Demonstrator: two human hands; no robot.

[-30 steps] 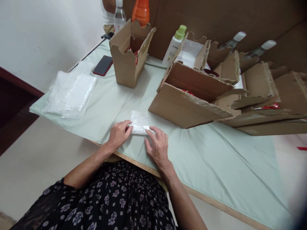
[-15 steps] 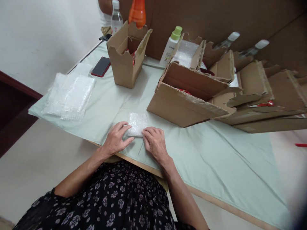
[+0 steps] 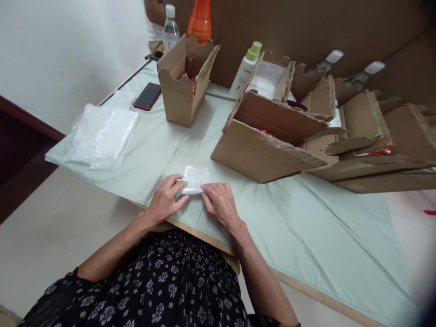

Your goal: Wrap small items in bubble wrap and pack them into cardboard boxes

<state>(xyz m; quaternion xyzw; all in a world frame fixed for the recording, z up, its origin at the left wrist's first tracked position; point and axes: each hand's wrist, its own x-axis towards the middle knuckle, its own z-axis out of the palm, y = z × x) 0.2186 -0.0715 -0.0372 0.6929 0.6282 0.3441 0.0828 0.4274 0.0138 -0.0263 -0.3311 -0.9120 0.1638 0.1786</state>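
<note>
A small folded piece of bubble wrap (image 3: 195, 179) lies on the pale green cloth near the table's front edge. My left hand (image 3: 166, 197) is at its left side, fingertips on the wrap and the thumb apart, below its corner. On the other side, my right hand (image 3: 220, 202) rests its fingertips on the right edge of the wrap, fingers close together and the thumb tucked low. Both hands press or hold the wrap from its sides. Whether anything is inside the wrap cannot be made out.
Flat bubble wrap sheets (image 3: 114, 134) lie at the left, near a phone (image 3: 147, 96). A cardboard box (image 3: 177, 100) stands behind, and more open boxes (image 3: 262, 156) line the right. Bottles (image 3: 243, 72) stand at the back. Part of another person's arm (image 3: 155, 11) shows top left.
The top edge of the small bubble wrap has come lower, so it looks shorter. Both hands have stayed nearly in place at its sides. The view has shifted slightly.
</note>
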